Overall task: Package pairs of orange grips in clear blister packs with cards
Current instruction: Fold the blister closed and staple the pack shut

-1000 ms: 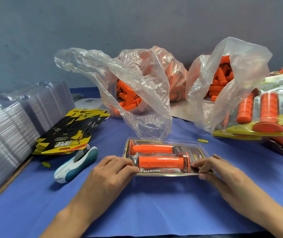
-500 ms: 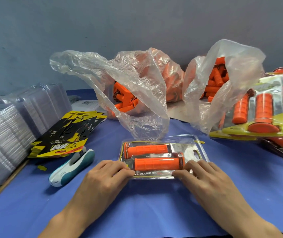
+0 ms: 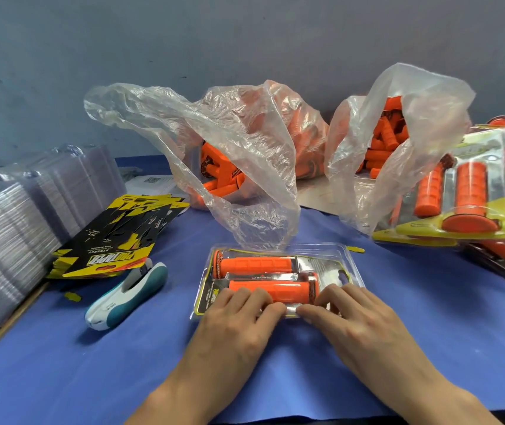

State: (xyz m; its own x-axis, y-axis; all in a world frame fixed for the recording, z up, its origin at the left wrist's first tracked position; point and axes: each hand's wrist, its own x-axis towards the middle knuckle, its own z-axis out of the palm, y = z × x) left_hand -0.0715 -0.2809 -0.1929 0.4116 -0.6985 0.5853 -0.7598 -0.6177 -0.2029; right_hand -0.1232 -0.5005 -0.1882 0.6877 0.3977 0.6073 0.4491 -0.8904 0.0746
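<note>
The closing step seems in hand: the blister pack [image 3: 331, 265] lies flat on the blue worktop [image 3: 61, 378] at lower centre, two orange grips [image 3: 256, 265] side by side inside over the card [image 3: 207, 297]. Left hand [image 3: 239, 326] and right hand [image 3: 358, 326] press its near edge, fingers nearly straight, fingertips almost meeting, gripping nothing. Next likely calls for fastening that edge, perhaps with the stapler [image 3: 125, 296] at left.
</note>
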